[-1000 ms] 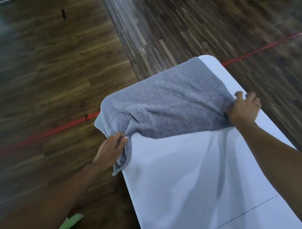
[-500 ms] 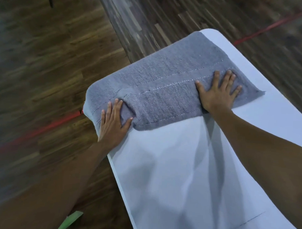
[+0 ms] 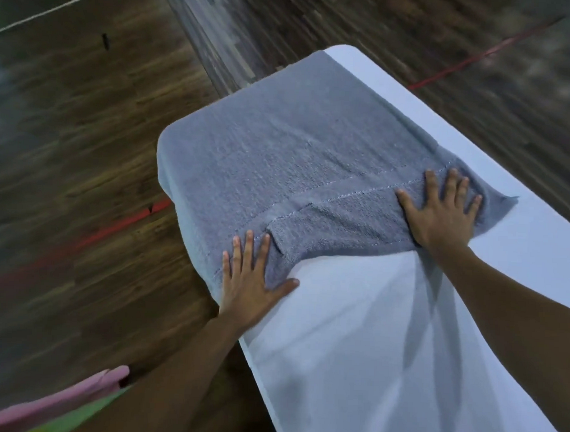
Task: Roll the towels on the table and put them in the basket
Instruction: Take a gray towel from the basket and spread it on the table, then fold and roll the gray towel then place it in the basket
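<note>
Left hand [image 3: 247, 282] was flat, palm down, fingers straight, thumb stuck out sideways. Right hand [image 3: 438, 214] same deal, fingers spread wider. Left forearm [image 3: 175, 367] and right forearm [image 3: 516, 304] both reached forward, bare.

Wooden floor [image 3: 69, 150] — red line [image 3: 128, 221], perhaps tape
</note>
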